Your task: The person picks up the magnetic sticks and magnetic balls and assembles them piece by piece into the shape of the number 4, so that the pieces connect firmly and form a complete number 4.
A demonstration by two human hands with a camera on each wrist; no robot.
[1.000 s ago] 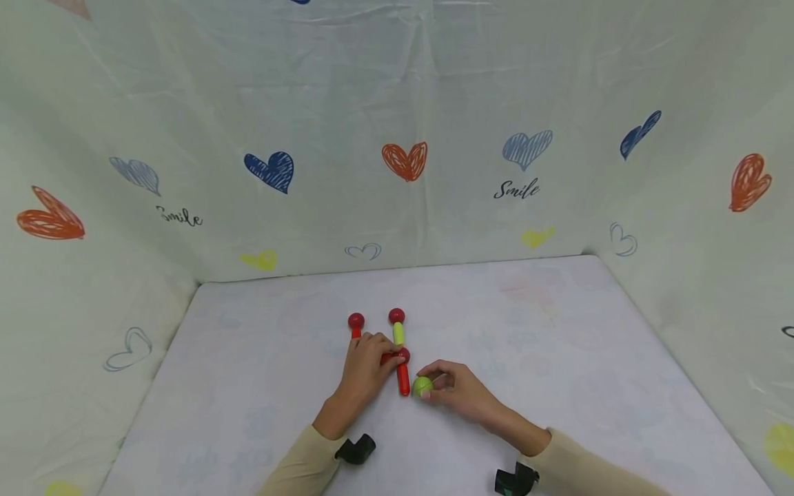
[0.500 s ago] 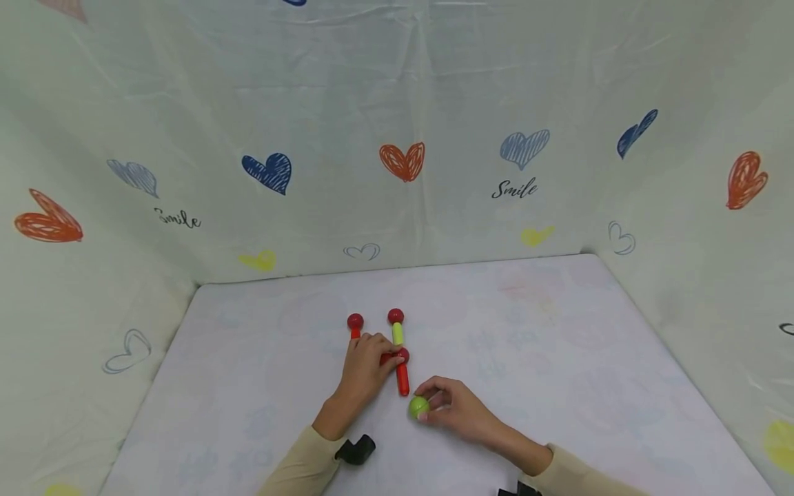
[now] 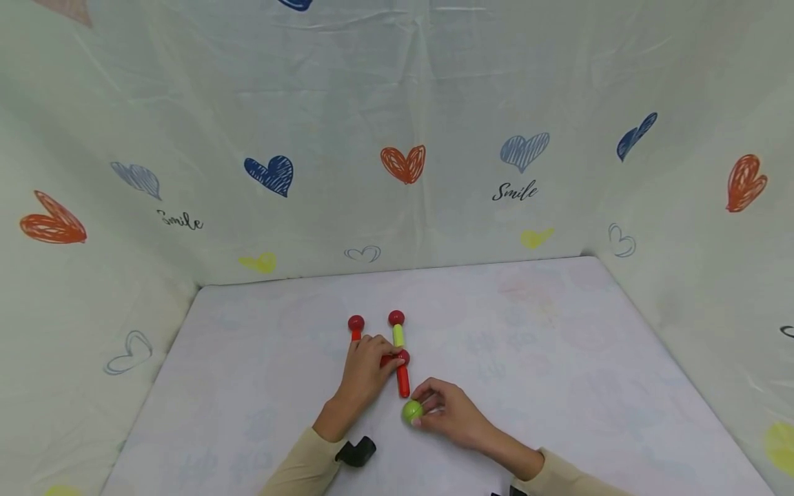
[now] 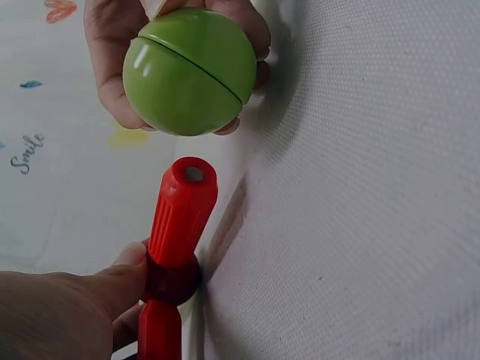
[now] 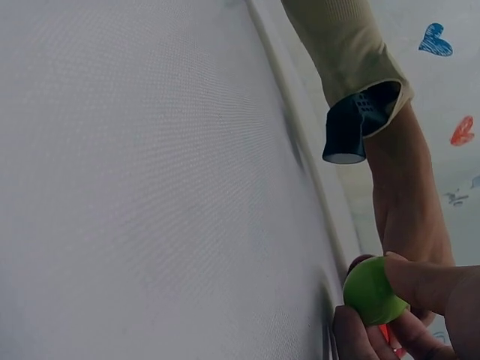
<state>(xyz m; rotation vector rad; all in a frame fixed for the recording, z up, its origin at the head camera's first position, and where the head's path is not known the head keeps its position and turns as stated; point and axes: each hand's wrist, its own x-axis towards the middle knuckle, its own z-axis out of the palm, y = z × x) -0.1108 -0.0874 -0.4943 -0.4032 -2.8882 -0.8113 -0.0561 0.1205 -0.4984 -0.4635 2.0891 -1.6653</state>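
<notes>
My left hand [image 3: 366, 368] pinches a dark red ball [image 3: 403, 357], a joint in a small assembly of rods and balls on the table. From that ball a red rod [image 4: 184, 214] points toward me, its free end showing a grey metal disc in the left wrist view. A yellow-green rod [image 3: 398, 335] runs away from it to another red ball [image 3: 396, 317]. Further left, a third red ball [image 3: 356, 322] tops a red rod partly hidden by my left fingers. My right hand [image 3: 453, 415] holds a green ball [image 4: 191, 71] with a seam, just off the rod's free end.
The white-covered table [image 3: 558, 358] stretches out on both sides of the hands. Behind and beside it hangs a pale sheet [image 3: 335, 207] printed with hearts. A dark wrist camera [image 3: 356, 452] sits at the left sleeve.
My right hand has brought the green ball from beside the red rod toward me and slightly left, below the rod's end. The left hand has stayed on the red ball.
</notes>
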